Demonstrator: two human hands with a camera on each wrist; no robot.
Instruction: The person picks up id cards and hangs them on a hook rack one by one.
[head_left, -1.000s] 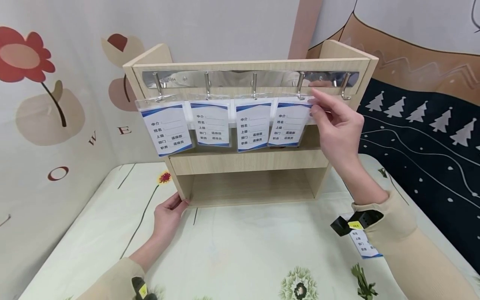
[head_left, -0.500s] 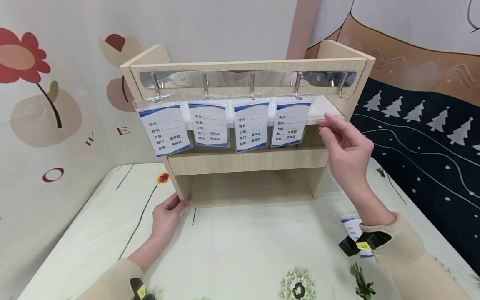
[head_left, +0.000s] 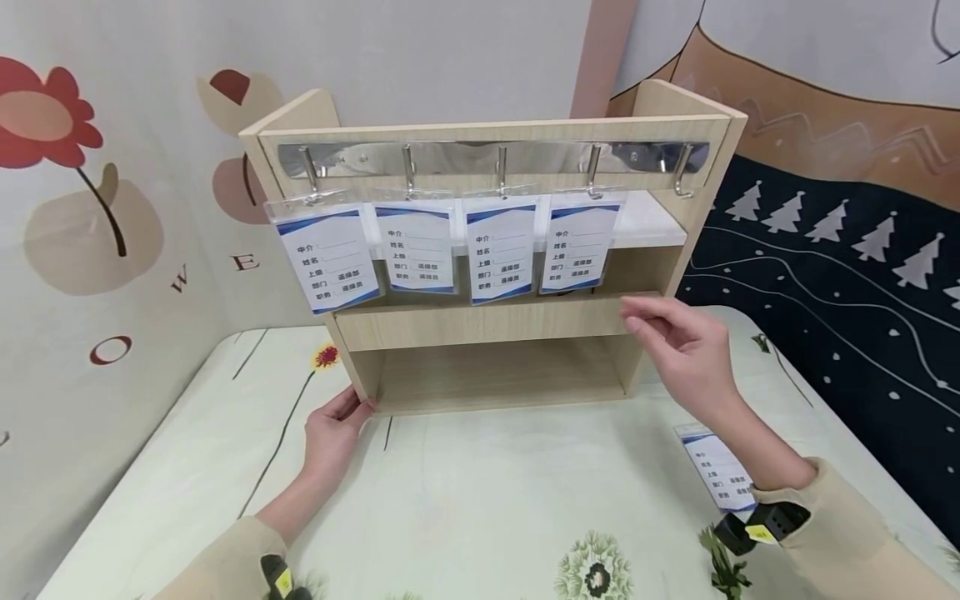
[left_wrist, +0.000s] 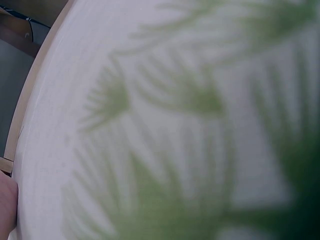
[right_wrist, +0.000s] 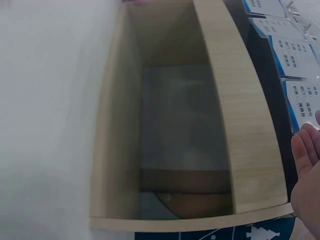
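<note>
A pale wooden shelf (head_left: 487,325) carries a metal hook rail (head_left: 457,158) across its top front. Several clear-sleeved name badges (head_left: 576,248) hang from the hooks; the rightmost hook (head_left: 683,171) bears none. At the shelf's lower left corner my left hand (head_left: 332,435) grips the wood between thumb and fingers. My right hand (head_left: 686,357), its fingers loosely bent and holding nothing, is in front of the shelf's right side, below the badges. Another name badge (head_left: 716,467) lies on the table beneath my right forearm, partly covered. In the right wrist view, my right hand (right_wrist: 307,175) appears at the right edge.
A white cloth (head_left: 480,500) printed with flowers covers the table. Behind stands a light curtain (head_left: 450,58) with printed shapes, and a dark panel with white trees (head_left: 825,267) is at the right. Lower in the shelf is an open compartment (head_left: 502,375).
My right hand has drawn away from the rightmost hanging badge and moved down in front of the shelf. More of the badge on the table shows. My left hand has stayed at the corner.
</note>
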